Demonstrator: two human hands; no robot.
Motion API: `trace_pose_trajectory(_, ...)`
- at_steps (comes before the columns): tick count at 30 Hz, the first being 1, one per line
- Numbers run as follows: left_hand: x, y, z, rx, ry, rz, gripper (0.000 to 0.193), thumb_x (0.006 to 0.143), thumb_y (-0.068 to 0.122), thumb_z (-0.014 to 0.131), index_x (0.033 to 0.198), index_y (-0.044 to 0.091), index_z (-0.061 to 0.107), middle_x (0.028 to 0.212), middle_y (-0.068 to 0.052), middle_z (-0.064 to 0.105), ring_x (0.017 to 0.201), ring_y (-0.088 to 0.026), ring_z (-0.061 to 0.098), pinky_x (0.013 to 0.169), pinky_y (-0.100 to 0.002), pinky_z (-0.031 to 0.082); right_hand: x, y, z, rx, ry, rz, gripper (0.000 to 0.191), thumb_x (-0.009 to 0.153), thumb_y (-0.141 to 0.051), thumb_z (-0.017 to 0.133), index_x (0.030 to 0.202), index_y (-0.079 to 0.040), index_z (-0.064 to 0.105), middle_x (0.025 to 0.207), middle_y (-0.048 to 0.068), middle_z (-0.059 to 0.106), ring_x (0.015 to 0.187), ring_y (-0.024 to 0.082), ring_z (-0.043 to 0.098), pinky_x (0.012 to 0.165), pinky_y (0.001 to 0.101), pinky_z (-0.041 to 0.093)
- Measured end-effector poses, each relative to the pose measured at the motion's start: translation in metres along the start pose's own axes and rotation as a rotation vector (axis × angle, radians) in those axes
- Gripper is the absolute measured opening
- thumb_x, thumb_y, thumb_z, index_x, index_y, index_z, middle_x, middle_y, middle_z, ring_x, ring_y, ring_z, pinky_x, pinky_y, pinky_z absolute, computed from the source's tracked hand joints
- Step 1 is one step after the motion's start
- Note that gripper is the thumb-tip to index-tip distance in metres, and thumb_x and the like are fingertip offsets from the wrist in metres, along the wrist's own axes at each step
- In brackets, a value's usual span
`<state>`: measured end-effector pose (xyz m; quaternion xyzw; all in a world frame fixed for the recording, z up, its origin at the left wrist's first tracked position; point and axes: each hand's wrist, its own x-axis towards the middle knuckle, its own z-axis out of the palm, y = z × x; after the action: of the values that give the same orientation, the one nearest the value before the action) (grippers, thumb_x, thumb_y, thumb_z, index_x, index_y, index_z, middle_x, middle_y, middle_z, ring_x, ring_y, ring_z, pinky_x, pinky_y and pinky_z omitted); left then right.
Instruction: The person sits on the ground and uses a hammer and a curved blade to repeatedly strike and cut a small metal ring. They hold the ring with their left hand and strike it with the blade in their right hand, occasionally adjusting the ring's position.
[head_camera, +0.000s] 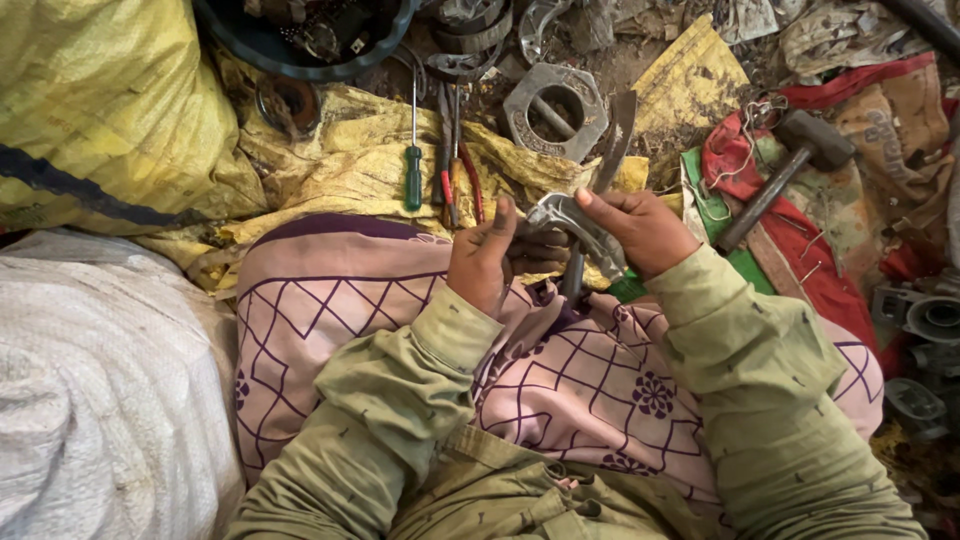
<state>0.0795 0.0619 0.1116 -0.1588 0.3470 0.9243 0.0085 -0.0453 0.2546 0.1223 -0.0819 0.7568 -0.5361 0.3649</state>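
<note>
Left hand (485, 262): closed round the near end of a bent, grey, worn metal bracket (572, 222), thumb raised, fingers curled underneath and gripping.
Right hand (640, 228): closed over the far side of the same bracket, forefinger laid along its top edge; it seems also to steady a dark flat metal blade (612, 145) that rises away from the hands, though I cannot tell which fingers pinch it.
Where the piece is: held between both hands, just above the lap, clear of the ground.
How it should handle: I judge it stiff and fairly heavy for its size, dull rather than slippery, with rough edges; not fragile. The broad flat flanks look the safest hold, away from the blade's edge.
Lap: pink cloth with a purple lattice and flower print (330, 300), soft and uneven beneath the hands.
Just beyond the hands: a green-handled screwdriver (413, 150) and red-handled pliers (462, 170) on crumpled yellow sacking (330, 150).
Farther off: a large grey hexagonal metal nut (555, 108); to the right, a steel-headed hammer (785, 165) on red cloth.
Room: a dirt floor crowded with scrap; a white woven sack (100, 380) to the left.
</note>
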Motion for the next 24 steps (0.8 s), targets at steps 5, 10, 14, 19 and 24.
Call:
trace_pose_trajectory(5,-0.0022,0.002,0.0012,0.024,-0.006,-0.02,0.063,0.1,0.051,0.058,0.108,-0.01,0.07,0.095,-0.022,0.076,0.082,-0.028,0.078,0.074,-0.038,0.066,0.0013,-0.002,0.0005,0.043,-0.001,0.1,0.043,0.1,-0.04,0.063,0.105,0.0,0.078,0.084,-0.002,0.073,0.069,0.004,0.06,0.061,0.0234,0.049)
trace_pose_trajectory(10,-0.0036,0.0034,0.0021,0.032,-0.018,-0.012,0.063,0.101,0.051,0.058,0.107,-0.01,0.071,0.094,-0.021,0.076,0.082,-0.028,0.078,0.074,-0.037,0.066,-0.0007,-0.0024,0.0013,0.165,0.0,0.16,0.043,0.099,-0.041,0.065,0.103,0.001,0.077,0.081,0.0,0.072,0.064,0.006,0.06,0.056,0.024,0.048)
trace_pose_trajectory(14,-0.0054,0.0048,0.0036,0.075,-0.026,0.009,0.059,0.099,0.048,0.062,0.11,-0.009,0.072,0.096,-0.02,0.077,0.083,-0.026,0.078,0.075,-0.037,0.067,-0.0001,-0.0014,0.0016,0.143,-0.006,0.167,0.044,0.099,-0.042,0.065,0.102,0.001,0.077,0.08,0.0,0.072,0.063,0.006,0.06,0.055,0.0234,0.048)
trace_pose_trajectory(19,-0.0069,0.0065,0.0059,0.148,-0.005,0.022,0.047,0.098,0.035,0.07,0.111,-0.01,0.072,0.096,-0.019,0.077,0.08,-0.026,0.078,0.073,-0.036,0.065,0.0024,-0.0018,0.0013,0.053,-0.016,0.147,0.046,0.1,-0.043,0.065,0.1,0.001,0.078,0.078,0.0,0.071,0.062,0.006,0.057,0.054,0.0242,0.046)
trace_pose_trajectory(24,-0.0059,0.0066,0.0058,0.119,0.0,0.014,0.041,0.098,0.031,0.069,0.11,-0.008,0.073,0.095,-0.018,0.078,0.078,-0.024,0.078,0.072,-0.034,0.066,0.0016,-0.0029,0.0005,-0.04,0.01,0.113,0.047,0.099,-0.044,0.064,0.1,0.0,0.08,0.079,0.0,0.073,0.063,0.004,0.06,0.056,0.0226,0.048)
